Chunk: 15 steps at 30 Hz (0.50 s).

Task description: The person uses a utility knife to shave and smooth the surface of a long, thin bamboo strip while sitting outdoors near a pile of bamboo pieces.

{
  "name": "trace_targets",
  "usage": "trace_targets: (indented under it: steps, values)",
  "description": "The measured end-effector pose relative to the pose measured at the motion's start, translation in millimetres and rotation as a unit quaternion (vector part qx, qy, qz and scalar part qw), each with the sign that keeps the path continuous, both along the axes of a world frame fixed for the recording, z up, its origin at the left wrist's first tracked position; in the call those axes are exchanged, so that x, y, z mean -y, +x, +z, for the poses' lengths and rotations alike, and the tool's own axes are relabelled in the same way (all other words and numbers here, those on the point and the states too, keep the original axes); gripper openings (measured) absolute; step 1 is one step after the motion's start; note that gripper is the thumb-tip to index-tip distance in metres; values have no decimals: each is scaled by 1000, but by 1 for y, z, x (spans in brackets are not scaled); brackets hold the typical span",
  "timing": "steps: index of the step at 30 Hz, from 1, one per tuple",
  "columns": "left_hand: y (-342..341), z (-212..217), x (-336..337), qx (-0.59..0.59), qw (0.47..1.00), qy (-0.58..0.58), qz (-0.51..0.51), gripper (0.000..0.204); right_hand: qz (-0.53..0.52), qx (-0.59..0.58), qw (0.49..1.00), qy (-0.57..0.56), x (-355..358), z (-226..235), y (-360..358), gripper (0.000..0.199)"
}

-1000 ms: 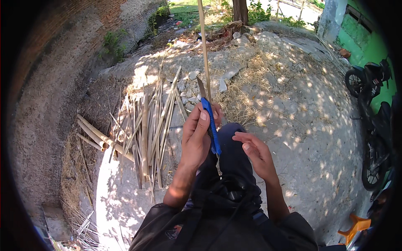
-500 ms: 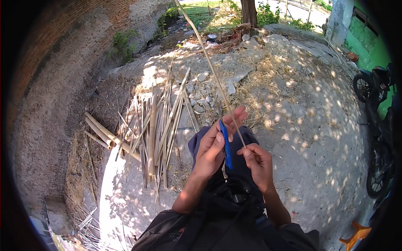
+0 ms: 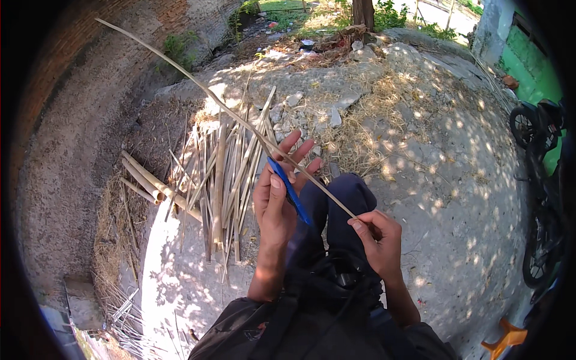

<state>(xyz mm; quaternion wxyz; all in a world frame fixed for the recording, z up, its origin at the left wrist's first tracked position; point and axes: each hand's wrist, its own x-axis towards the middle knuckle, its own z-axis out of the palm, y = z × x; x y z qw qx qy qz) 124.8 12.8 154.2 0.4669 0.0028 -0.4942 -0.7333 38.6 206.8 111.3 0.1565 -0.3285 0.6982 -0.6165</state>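
Observation:
A long thin bamboo strip [image 3: 207, 90] runs slantwise from the upper left down to my right hand [image 3: 379, 239], whose thumb and fingers pinch its lower end. My left hand [image 3: 276, 201] grips a blue-handled knife [image 3: 291, 192] between thumb and palm. Its handle points up and to the left, and the blade is hard to tell from the strip. Behind the knife, the strip lies across the left hand's fingers, which are partly spread. Both hands are above my dark-trousered knees [image 3: 348, 201].
Split bamboo strips [image 3: 219, 180] lie in a pile ahead on the left, beside several bamboo poles [image 3: 144, 183]. Rubble and dry shavings [image 3: 384, 132] cover ground farther ahead. A rough wall [image 3: 78, 144] rises left; a motorcycle [image 3: 537, 198] and an orange object [image 3: 505, 339] are right.
The bamboo strip has swung so its far end points to the upper left. My left hand with the knife has moved left; my right hand has shifted slightly right, still pinching the strip.

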Motion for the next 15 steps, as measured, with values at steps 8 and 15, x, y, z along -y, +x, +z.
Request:
trace_targets:
  steps: [8, 15]
  values:
    - [8, -26, -4, 62, 997, -40, 22, 36, 149, 54, 984, 81, -1, 20, -3, 16]
    - [11, -36, -14, 135, 987, -82, -17, 26, 195, 134, 970, 60, 9, 3, -11, 24]
